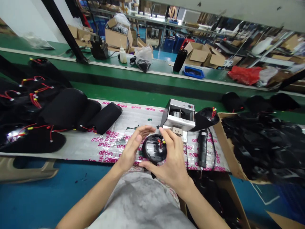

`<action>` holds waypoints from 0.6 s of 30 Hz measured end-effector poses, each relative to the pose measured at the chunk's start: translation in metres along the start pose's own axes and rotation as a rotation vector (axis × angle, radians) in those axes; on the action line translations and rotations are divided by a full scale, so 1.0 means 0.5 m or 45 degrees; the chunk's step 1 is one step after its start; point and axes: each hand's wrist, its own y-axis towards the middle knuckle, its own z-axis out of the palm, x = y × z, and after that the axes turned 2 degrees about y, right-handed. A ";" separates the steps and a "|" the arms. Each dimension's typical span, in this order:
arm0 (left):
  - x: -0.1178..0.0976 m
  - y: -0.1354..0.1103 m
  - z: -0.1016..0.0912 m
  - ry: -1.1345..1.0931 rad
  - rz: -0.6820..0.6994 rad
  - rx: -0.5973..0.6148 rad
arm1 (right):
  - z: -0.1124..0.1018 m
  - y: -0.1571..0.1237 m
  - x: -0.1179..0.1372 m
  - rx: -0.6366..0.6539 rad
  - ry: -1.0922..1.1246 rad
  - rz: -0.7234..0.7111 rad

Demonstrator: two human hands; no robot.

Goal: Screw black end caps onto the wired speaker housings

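Between my hands a round black housing [154,149] stands on end, its glossy open top towards me and small red and yellow wire connectors at its right rim. My left hand [133,148] is along the housing's left side, fingers stretched out and not closed on it. Curved around the right side is my right hand [172,159], its thumb spread away from the fingers at the near edge; whether it touches the housing I cannot tell. Just behind sits a silver metal machine [181,119] with a red switch. An electric screwdriver [202,148] lies to the right.
Black fabric-covered cylinders [105,118] with red wires pile up at the left. A cardboard box [230,152] of black parts stands at the right. Behind are a green shelf with a white bottle [123,55], a dark cylinder [180,60] and a blue tray [194,72].
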 end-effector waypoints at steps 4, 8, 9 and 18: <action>0.011 -0.007 -0.002 0.226 -0.044 0.128 | 0.002 -0.020 -0.034 0.160 0.489 0.242; 0.021 -0.001 0.028 0.280 -0.007 0.027 | 0.034 -0.050 -0.060 -0.037 0.826 0.469; 0.024 -0.003 0.035 0.277 -0.013 -0.006 | 0.044 -0.054 -0.061 -0.089 0.855 0.470; 0.032 -0.082 0.063 0.300 -0.014 -0.209 | 0.077 -0.080 -0.035 -0.414 1.084 0.603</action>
